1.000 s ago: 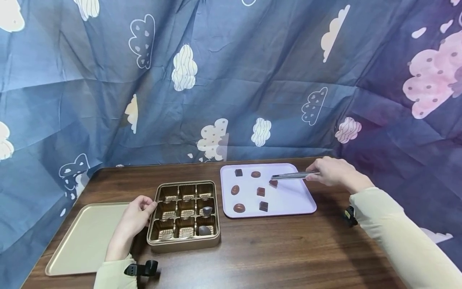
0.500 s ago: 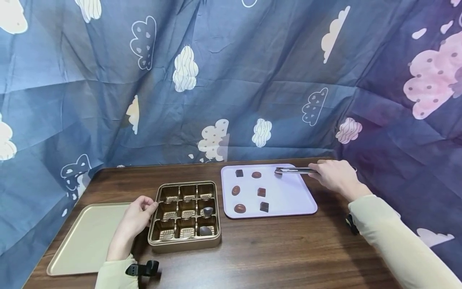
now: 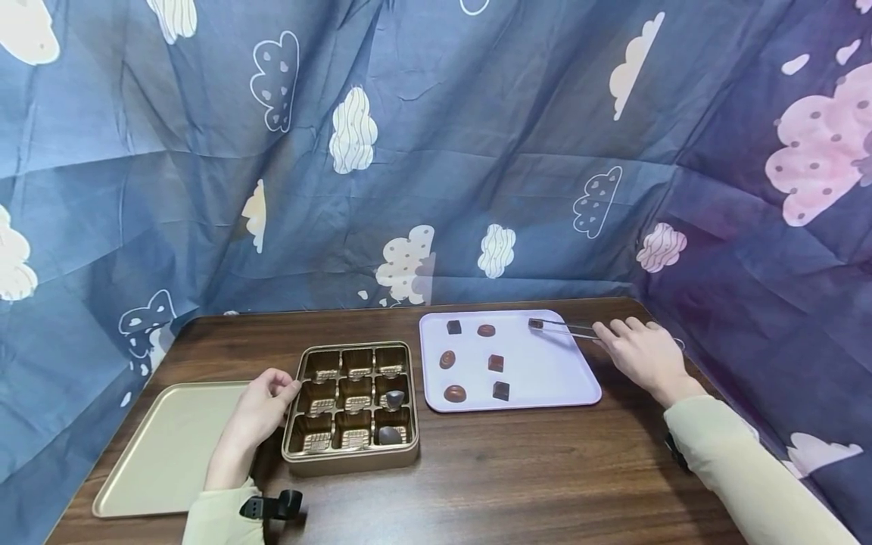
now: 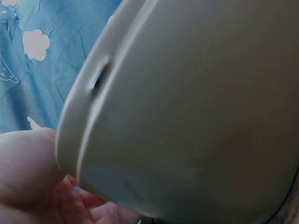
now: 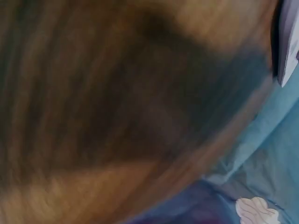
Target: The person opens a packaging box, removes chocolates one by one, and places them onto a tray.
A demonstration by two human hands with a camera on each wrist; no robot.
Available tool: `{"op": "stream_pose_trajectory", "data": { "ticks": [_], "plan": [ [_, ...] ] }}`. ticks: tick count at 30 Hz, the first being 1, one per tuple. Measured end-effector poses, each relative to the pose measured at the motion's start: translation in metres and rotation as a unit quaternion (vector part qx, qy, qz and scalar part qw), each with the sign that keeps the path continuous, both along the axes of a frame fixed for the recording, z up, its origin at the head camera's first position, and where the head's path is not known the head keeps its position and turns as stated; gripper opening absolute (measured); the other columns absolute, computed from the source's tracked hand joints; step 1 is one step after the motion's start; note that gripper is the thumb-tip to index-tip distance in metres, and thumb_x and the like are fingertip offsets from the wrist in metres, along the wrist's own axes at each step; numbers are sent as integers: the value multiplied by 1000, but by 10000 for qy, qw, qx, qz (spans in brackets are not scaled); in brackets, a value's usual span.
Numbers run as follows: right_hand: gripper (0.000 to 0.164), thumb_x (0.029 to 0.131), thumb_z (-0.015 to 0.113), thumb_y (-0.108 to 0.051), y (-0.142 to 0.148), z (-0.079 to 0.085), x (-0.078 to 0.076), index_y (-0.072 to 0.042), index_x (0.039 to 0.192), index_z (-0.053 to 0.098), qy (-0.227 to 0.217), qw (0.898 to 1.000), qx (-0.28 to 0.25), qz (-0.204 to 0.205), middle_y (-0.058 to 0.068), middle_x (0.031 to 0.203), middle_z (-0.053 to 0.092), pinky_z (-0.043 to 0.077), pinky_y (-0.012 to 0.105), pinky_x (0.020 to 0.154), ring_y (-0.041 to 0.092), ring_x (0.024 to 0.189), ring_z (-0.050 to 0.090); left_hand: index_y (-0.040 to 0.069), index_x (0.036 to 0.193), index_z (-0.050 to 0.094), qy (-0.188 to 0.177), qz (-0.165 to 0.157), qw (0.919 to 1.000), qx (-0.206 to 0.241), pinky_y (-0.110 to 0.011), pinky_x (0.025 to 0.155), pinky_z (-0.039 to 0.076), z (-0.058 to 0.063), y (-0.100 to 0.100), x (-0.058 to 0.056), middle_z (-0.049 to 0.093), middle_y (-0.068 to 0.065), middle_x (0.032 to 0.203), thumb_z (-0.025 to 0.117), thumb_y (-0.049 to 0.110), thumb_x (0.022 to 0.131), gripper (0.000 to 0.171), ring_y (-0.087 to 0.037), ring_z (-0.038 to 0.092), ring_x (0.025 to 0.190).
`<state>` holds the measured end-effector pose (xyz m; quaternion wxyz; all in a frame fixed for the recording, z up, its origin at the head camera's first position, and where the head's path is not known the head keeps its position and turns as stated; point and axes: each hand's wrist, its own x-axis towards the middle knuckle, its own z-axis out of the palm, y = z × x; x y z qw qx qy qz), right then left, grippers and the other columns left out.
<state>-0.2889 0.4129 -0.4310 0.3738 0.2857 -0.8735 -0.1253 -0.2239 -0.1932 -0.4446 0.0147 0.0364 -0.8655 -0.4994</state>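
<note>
In the head view my right hand holds metal tongs from above, over the right side of the lilac tray. A dark chocolate is at the tongs' tips; whether it is lifted cannot be told. My left hand grips the left edge of a gold compartment box, with thumb and fingers at its rim. The left wrist view shows the box's side wall close up, the hand at its corner. Two dark chocolates, one of them, lie in the box's right column, middle and front compartments.
Several other chocolates, such as a square one and an oval one, lie spread on the tray. A flat gold lid lies left of the box. Behind the wooden table hangs a blue curtain with cloud prints.
The tongs and the chocolate at their tips have shifted back and to the right on the tray. My right hand has turned palm downward. My left hand keeps its place on the box.
</note>
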Motion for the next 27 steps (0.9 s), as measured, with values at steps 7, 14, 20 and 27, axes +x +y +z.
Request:
{"op": "stream_pose_trajectory", "data": {
  "ticks": [7, 14, 20, 27],
  "plan": [
    [54, 106, 24, -46, 6, -8, 3, -6, 96, 58, 45, 9999, -101, -108, 13, 74, 55, 42, 48, 43, 39, 66, 56, -3, 98, 51, -20, 11, 10000, -45, -31, 52, 53, -1, 0, -1, 49, -5, 73, 56, 10, 98, 14, -18, 53, 61],
    [56, 104, 30, -49, 9, -9, 7, -3, 106, 61, 297, 9995, -134, 38, 17, 78, 57, 42, 51, 43, 41, 67, 57, -3, 98, 51, -35, 19, 10000, -25, -32, 53, 53, -3, -1, 1, 50, -6, 74, 56, 11, 98, 14, -18, 53, 62],
    [51, 99, 40, -47, 2, 2, 12, -3, 112, 62, 301, 9992, -161, 216, 18, 81, 57, 42, 49, 44, 41, 69, 57, -3, 99, 51, -50, 32, 10000, -30, -33, 53, 54, -3, -2, 2, 49, -5, 74, 56, 10, 98, 14, -19, 54, 62],
    [55, 100, 41, -49, -36, 32, 23, -3, 122, 61, 22, 9983, -168, 564, 14, 83, 58, 44, 48, 45, 37, 67, 57, -2, 99, 50, -15, 5, 9998, -193, -32, 54, 53, 0, 0, 0, 50, -7, 76, 55, 11, 99, 15, -19, 53, 63]
  ]
}}
